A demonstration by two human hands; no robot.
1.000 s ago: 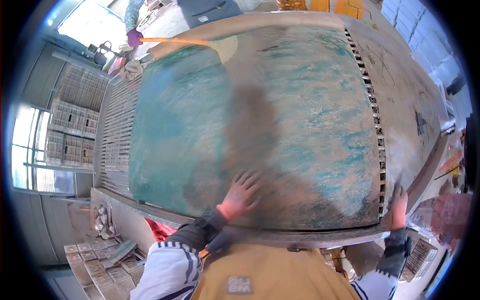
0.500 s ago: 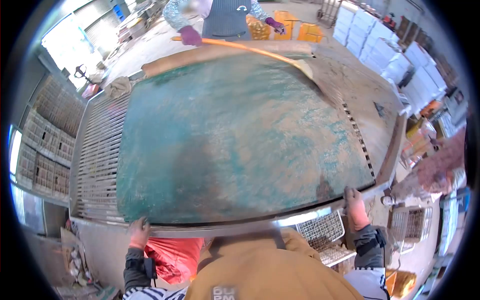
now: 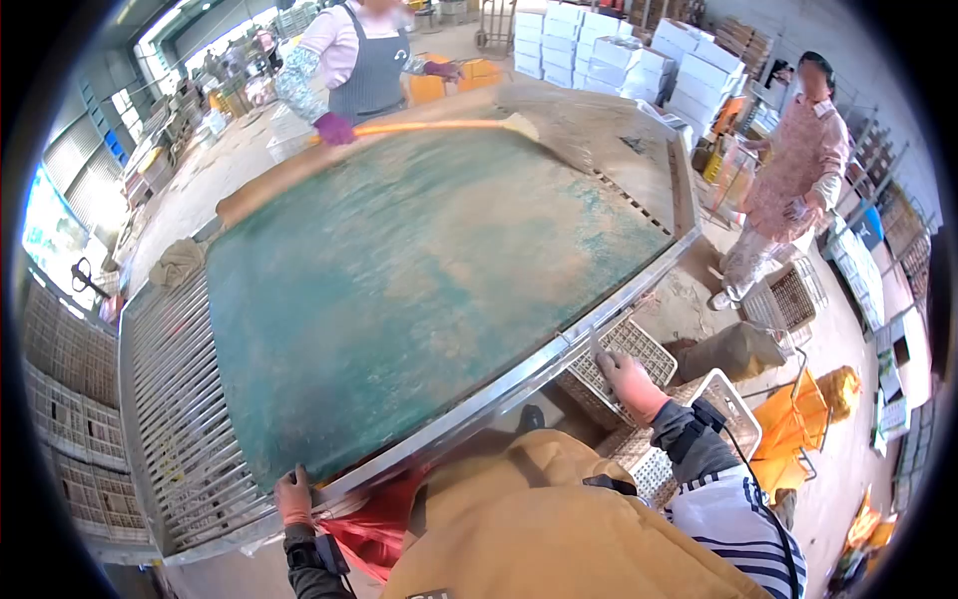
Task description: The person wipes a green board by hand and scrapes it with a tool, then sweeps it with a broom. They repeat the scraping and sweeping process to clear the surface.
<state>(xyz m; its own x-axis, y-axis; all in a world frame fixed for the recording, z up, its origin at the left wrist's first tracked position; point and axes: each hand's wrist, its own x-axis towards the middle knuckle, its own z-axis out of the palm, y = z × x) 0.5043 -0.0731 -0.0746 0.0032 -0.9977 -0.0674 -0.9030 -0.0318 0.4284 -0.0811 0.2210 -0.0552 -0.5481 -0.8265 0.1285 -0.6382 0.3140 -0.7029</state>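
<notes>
Right hand (image 3: 627, 377) now off steel rim (image 3: 499, 394), grip unclear; left hand (image 3: 293, 496) tight around it.

Before me, the wide steel-rimmed worktop (image 3: 479, 397) carries a dust-streaked teal-green mat (image 3: 399, 270); a crumpled beige rag (image 3: 178, 262) lies at its slatted far-left corner.

Co-worker (image 3: 359, 60) holds broom (image 3: 429, 127); white boxes (image 3: 649, 60) stacked behind

Daylight was bright, flooding from windows (image 3: 60, 215) left of the table (image 3: 419, 260). Glare whitened them. Fisheye bent the edges into black corners; far figures blurred.
</notes>
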